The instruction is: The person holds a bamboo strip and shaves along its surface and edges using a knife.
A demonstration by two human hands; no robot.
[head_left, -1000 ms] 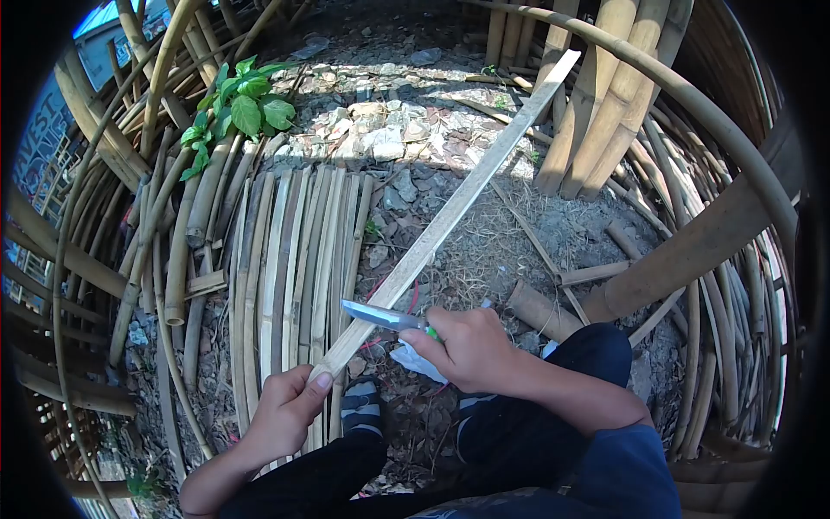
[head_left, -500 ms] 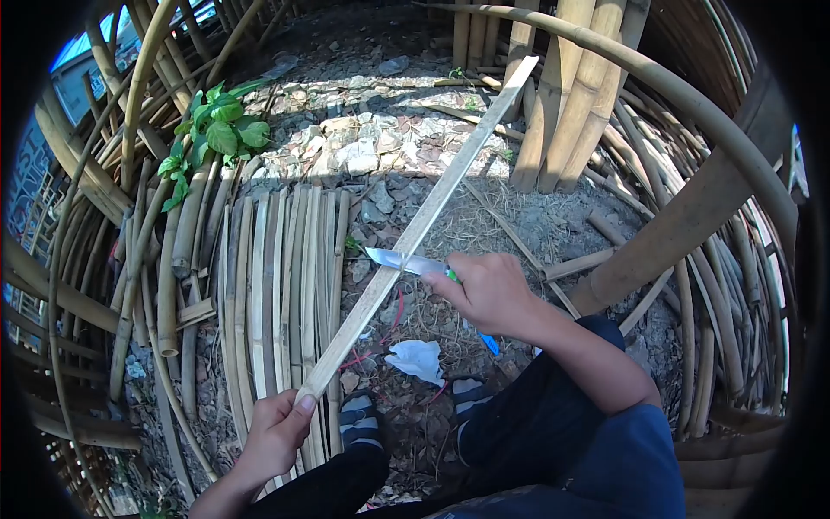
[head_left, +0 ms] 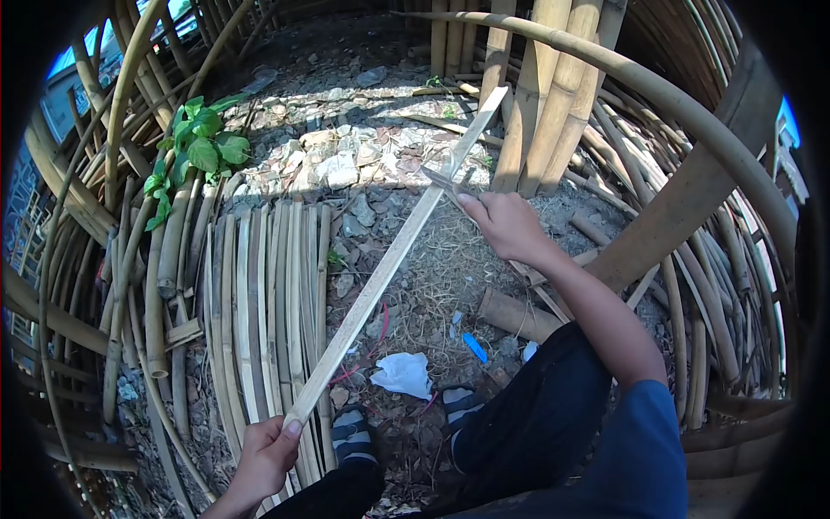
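A long, flat bamboo strip (head_left: 380,274) slants from lower left to upper right across the view. My left hand (head_left: 267,453) is closed round its near end, thumb on top. In my right hand (head_left: 510,227) is a knife (head_left: 439,178), its blade lying across the strip toward the far end. The fingers wrap round the handle, which they mostly hide. Beneath and left of the strip lies a row of split bamboo strips (head_left: 259,294) on the ground.
Bamboo poles (head_left: 553,104) stand upright at the back right, and a thick pole (head_left: 683,203) leans on the right. A curved pole (head_left: 596,60) arches overhead. A green plant (head_left: 203,143) grows at left. White scrap (head_left: 403,374) and a blue object (head_left: 475,348) lie near my feet.
My right hand has slid the knife up along the strip toward its far end. The strip's far end has dipped slightly lower in view. My left hand keeps its hold.
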